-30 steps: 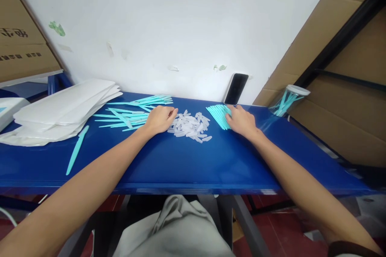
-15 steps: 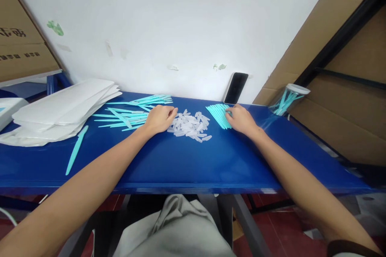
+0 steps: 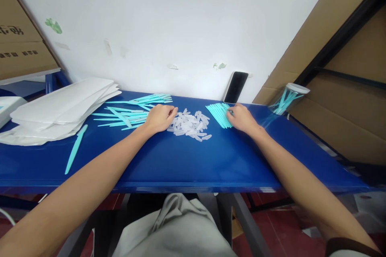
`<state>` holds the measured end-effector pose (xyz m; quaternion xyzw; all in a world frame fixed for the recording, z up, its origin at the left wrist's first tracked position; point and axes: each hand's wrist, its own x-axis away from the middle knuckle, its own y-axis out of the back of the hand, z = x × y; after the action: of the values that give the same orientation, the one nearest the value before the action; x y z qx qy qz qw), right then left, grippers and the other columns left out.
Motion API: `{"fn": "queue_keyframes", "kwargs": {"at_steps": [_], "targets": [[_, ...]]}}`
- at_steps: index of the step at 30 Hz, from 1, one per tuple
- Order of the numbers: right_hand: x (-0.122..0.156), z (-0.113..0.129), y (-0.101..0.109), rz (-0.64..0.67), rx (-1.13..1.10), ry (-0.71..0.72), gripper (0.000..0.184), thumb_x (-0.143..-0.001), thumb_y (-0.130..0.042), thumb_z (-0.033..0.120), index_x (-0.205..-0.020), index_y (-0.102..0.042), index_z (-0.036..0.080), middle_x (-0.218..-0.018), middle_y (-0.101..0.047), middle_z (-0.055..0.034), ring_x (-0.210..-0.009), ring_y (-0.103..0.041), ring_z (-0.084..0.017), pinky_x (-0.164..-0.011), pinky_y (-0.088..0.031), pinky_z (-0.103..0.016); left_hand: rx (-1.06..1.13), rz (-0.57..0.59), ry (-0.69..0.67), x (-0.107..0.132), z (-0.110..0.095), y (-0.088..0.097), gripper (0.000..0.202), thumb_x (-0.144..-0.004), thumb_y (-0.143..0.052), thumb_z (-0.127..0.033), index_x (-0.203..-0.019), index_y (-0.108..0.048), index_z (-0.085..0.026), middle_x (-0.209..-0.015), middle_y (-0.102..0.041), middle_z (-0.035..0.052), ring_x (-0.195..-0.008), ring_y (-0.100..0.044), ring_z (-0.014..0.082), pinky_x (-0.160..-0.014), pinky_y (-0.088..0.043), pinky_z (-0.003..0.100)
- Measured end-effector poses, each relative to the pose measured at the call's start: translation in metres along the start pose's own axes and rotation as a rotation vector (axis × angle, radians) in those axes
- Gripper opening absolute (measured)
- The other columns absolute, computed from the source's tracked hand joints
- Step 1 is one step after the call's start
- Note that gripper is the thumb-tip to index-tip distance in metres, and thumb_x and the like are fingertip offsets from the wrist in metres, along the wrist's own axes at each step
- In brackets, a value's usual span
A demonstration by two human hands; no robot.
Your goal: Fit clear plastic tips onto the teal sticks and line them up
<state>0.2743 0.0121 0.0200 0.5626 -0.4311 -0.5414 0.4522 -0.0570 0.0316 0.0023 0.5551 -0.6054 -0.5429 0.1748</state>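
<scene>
My left hand [image 3: 161,118] rests in a loose fist at the left edge of a pile of small translucent white blade caps [image 3: 189,125]. No object shows in its fingers. Just left of it lie loose turquoise eyebrow razors [image 3: 122,117], some partly covered by the hand. My right hand [image 3: 241,117] lies curled at the right side of a neat row of turquoise razors [image 3: 218,115], its fingertips touching or very near their ends. Nothing shows in its grip, and its fingers are partly hidden.
A single turquoise razor [image 3: 76,149] lies at the left, before a stack of white envelopes [image 3: 64,102]. A phone [image 3: 236,87] leans on the wall. A clear jar [image 3: 285,100] with turquoise razors lies tilted at the right. Cardboard [image 3: 340,68] stands beside the blue table [image 3: 193,166].
The view has shifted very slightly. Both hands, the razors and the caps stay where they were.
</scene>
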Motion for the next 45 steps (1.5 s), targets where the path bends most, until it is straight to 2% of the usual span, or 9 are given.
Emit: {"fn": "queue_keyframes", "kwargs": {"at_steps": [4,9,13,17,19,27,38,45], "targets": [[-0.001,-0.002,0.0,-0.008,0.017,0.003,0.037,-0.099,-0.042,0.02,-0.087,-0.075,0.011,-0.105,-0.068,-0.0197,-0.092,-0.066,-0.027,-0.083,-0.045,-0.034,-0.01,0.009,-0.005,0.0,-0.001,0.001,0.046,-0.1,-0.036,-0.043,-0.06,-0.041,-0.022,-0.056,-0.052,0.0044,-0.055,-0.043,0.0197,-0.06,-0.022,0.034],[-0.004,-0.009,-0.006,-0.036,0.0,0.022,0.036,-0.1,-0.043,0.021,-0.087,-0.075,0.012,-0.104,-0.069,-0.0198,-0.093,-0.066,-0.027,-0.082,-0.045,-0.034,-0.009,0.006,-0.008,-0.001,0.0,0.001,0.046,-0.1,-0.035,-0.044,-0.06,-0.039,-0.022,-0.055,-0.05,0.0041,-0.055,-0.041,0.0192,-0.06,-0.021,0.034],[-0.008,-0.015,-0.011,-0.031,-0.019,0.03,0.035,-0.099,-0.044,0.019,-0.095,-0.077,0.011,-0.106,-0.07,-0.0199,-0.099,-0.067,-0.029,-0.086,-0.046,-0.034,-0.017,0.007,-0.002,-0.001,-0.001,0.003,0.045,-0.1,-0.035,-0.044,-0.06,-0.04,-0.022,-0.056,-0.05,0.0043,-0.056,-0.042,0.0193,-0.06,-0.022,0.034],[-0.009,-0.02,-0.007,-0.064,-0.036,0.042,0.038,-0.098,-0.044,0.019,-0.119,-0.076,0.01,-0.117,-0.071,-0.0194,-0.108,-0.067,-0.029,-0.091,-0.047,-0.034,-0.043,-0.005,0.007,-0.001,-0.001,0.006,0.045,-0.1,-0.036,-0.043,-0.061,-0.044,-0.022,-0.057,-0.052,0.0051,-0.057,-0.046,0.0201,-0.06,-0.022,0.033],[-0.007,-0.021,-0.003,-0.081,-0.05,0.043,0.039,-0.099,-0.045,0.022,-0.124,-0.074,0.013,-0.119,-0.072,-0.0173,-0.107,-0.068,-0.028,-0.09,-0.047,-0.033,-0.06,-0.017,0.007,-0.001,-0.001,0.006,0.045,-0.1,-0.036,-0.042,-0.061,-0.047,-0.022,-0.058,-0.055,0.0056,-0.058,-0.047,0.0205,-0.06,-0.022,0.033],[-0.005,-0.013,0.001,-0.013,-0.064,-0.082,0.028,-0.098,-0.053,0.039,-0.094,-0.072,0.019,-0.098,-0.076,-0.0122,-0.093,-0.07,-0.029,-0.071,-0.044,-0.033,-0.1,-0.019,0.002,-0.002,0.0,0.007,0.047,-0.102,-0.037,-0.04,-0.065,-0.059,-0.021,-0.062,-0.062,0.0076,-0.062,-0.055,0.0222,-0.059,-0.023,0.033],[-0.007,-0.012,-0.002,0.002,-0.089,-0.081,0.027,-0.097,-0.056,0.038,-0.087,-0.072,0.019,-0.092,-0.076,-0.0109,-0.088,-0.069,-0.026,-0.069,-0.042,-0.032,-0.087,-0.022,-0.004,-0.002,0.001,0.006,0.045,-0.1,-0.035,-0.042,-0.062,-0.049,-0.022,-0.059,-0.057,0.0066,-0.06,-0.049,0.0214,-0.06,-0.022,0.033],[-0.007,-0.011,-0.004,-0.025,-0.084,-0.069,0.021,-0.095,-0.055,0.03,-0.085,-0.07,0.02,-0.089,-0.076,-0.0099,-0.087,-0.068,-0.025,-0.067,-0.04,-0.03,-0.079,-0.029,-0.005,-0.002,0.001,0.006,0.044,-0.099,-0.035,-0.042,-0.061,-0.047,-0.022,-0.059,-0.056,0.0061,-0.058,-0.047,0.0204,-0.059,-0.022,0.034]]}}
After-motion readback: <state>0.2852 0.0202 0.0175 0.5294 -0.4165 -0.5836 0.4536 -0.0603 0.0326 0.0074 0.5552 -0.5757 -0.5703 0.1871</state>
